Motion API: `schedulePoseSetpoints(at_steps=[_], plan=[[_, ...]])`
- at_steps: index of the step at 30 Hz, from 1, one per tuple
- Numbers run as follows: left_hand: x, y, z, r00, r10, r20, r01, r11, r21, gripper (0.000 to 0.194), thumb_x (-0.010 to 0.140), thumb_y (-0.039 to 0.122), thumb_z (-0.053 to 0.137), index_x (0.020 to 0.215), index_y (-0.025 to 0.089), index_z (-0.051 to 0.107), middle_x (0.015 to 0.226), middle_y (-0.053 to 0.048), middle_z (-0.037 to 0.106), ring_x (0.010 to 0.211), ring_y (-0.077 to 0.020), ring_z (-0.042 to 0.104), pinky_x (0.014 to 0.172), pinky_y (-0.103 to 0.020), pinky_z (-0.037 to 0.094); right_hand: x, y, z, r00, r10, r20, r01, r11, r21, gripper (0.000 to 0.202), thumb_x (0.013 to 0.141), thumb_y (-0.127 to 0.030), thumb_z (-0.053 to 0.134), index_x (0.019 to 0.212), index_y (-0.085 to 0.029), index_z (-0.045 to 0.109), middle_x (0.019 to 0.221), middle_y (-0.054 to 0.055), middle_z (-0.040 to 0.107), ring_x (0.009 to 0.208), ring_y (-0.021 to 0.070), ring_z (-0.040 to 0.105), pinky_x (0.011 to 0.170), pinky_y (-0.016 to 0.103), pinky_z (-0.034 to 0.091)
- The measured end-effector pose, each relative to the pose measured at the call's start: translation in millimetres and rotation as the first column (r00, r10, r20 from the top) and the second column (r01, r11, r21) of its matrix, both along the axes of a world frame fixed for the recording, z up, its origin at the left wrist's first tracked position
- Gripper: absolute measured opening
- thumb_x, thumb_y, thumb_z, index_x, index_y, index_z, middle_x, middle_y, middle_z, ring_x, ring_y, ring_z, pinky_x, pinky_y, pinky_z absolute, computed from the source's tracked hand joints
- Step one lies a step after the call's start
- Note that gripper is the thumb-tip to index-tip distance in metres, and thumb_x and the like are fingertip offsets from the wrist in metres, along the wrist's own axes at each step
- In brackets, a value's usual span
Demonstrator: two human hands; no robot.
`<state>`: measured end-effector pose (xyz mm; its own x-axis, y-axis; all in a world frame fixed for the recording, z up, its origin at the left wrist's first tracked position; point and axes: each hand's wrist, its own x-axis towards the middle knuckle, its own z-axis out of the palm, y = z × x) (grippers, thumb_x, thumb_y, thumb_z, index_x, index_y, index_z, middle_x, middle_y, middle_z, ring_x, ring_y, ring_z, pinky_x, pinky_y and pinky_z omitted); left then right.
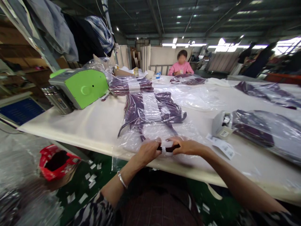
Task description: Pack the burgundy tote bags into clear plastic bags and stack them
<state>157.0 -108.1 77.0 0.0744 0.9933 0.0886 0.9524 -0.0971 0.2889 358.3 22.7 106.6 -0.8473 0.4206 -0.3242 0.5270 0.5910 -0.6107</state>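
Note:
A dark purple garment with straps (134, 108) lies folded in a clear plastic bag (129, 142), a white paper band (150, 106) across it. At the bag's near end, by the table's front edge, my left hand (150, 152) pinches a small dark strip, fingers closed. My right hand (184, 146) faces it from the right, closed on another dark end. Something small and white shows between the two dark ends. Whether the ends are one piece I cannot tell.
A green machine (86, 89) and a steel flask (58, 100) stand at the left. Behind lies a stack of bagged garments (129, 85). On the right are a small white box (222, 124), labels (222, 147) and bagged garments (265, 128). A person in pink (181, 67) sits across the table (94, 125).

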Motion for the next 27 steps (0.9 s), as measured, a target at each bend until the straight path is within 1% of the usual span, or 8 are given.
schedulePoseSetpoints(at_steps=[2,6,8,11,14,19,22,27], plan=[[-5.1,-3.6,2.1,0.996,-0.06,0.061,0.061,0.998,-0.015,0.021,0.087,0.025,0.063,0.107,0.019,0.062,0.096,-0.005,0.073,0.095,-0.0246,0.069,0.088,-0.033,0.051,2.0,-2.0,-1.4,0.996,-0.027,-0.079,0.031,0.998,0.048,0.053,0.078,-0.027,0.065,0.131,-0.025,0.064,0.113,0.004,0.073,0.102,0.0249,0.065,0.089,0.034,0.048],[-8.2,-6.3,6.7,0.974,-0.186,0.129,0.194,0.98,-0.053,0.027,0.089,0.038,0.067,0.11,0.022,0.061,0.104,-0.004,0.073,0.094,-0.0232,0.07,0.08,-0.03,0.051,-8.1,-11.4,-5.6,0.984,0.047,-0.174,-0.025,0.992,0.125,0.027,0.082,-0.024,0.059,0.102,-0.025,0.076,0.138,0.003,0.063,0.124,0.0278,0.058,0.107,0.037,0.042],[-3.6,-3.3,4.4,0.984,-0.159,0.079,0.164,0.985,-0.061,0.026,0.093,0.035,0.063,0.113,0.021,0.059,0.107,-0.007,0.073,0.099,-0.0251,0.07,0.082,-0.032,0.051,-15.0,-14.3,-7.4,0.98,0.027,-0.195,0.005,0.986,0.165,0.035,0.082,-0.025,0.061,0.114,-0.024,0.074,0.142,0.005,0.06,0.125,0.0291,0.058,0.108,0.039,0.041],[8.0,5.6,-4.3,0.996,-0.09,0.016,0.091,0.995,-0.051,0.029,0.096,0.029,0.058,0.122,0.018,0.054,0.109,-0.01,0.074,0.103,-0.0272,0.07,0.086,-0.034,0.051,-21.1,-15.1,-9.9,0.975,-0.04,-0.218,0.08,0.98,0.18,0.056,0.082,-0.026,0.063,0.138,-0.023,0.061,0.136,0.008,0.065,0.117,0.029,0.063,0.103,0.04,0.046],[18.7,12.7,-10.7,0.999,-0.053,0.005,0.053,0.998,-0.041,0.035,0.096,0.029,0.058,0.128,0.018,0.049,0.108,-0.01,0.074,0.1,-0.0274,0.071,0.084,-0.035,0.053,-17.9,-11.2,-9.7,0.972,-0.088,-0.218,0.124,0.98,0.156,0.057,0.081,-0.027,0.065,0.138,-0.024,0.061,0.136,0.007,0.065,0.117,0.0285,0.064,0.104,0.039,0.046],[26.9,9.8,-13.0,0.985,-0.148,-0.093,0.153,0.986,0.058,0.024,0.099,0.024,0.053,0.123,0.019,0.053,0.105,-0.007,0.072,0.098,-0.0246,0.069,0.084,-0.035,0.052,-3.8,13.2,-0.4,0.993,-0.051,-0.108,0.041,0.994,-0.099,0.069,0.084,-0.036,0.064,0.15,-0.022,0.047,0.119,0.006,0.073,0.107,0.0253,0.068,0.099,0.038,0.05],[27.5,7.4,-17.4,0.953,-0.221,-0.21,0.255,0.955,0.152,0.022,0.101,0.018,0.047,0.121,0.019,0.055,0.103,-0.007,0.07,0.093,-0.0225,0.068,0.084,-0.035,0.051,-10.9,29.2,-2.1,0.992,-0.027,-0.12,0.01,0.99,-0.143,0.053,0.09,-0.041,0.057,0.14,-0.024,0.059,0.117,0.006,0.073,0.11,0.0248,0.066,0.1,0.037,0.049],[24.7,6.9,-22.2,0.96,-0.229,-0.163,0.264,0.933,0.246,0.018,0.1,0.019,0.051,0.117,0.021,0.057,0.115,-0.008,0.066,0.1,-0.0214,0.066,0.085,-0.035,0.051,-41.1,29.1,-22.2,0.988,-0.121,-0.097,0.092,0.961,-0.261,0.047,0.066,-0.027,0.078,0.112,-0.022,0.073,0.095,0.005,0.074,0.089,0.0225,0.067,0.079,0.03,0.053]])
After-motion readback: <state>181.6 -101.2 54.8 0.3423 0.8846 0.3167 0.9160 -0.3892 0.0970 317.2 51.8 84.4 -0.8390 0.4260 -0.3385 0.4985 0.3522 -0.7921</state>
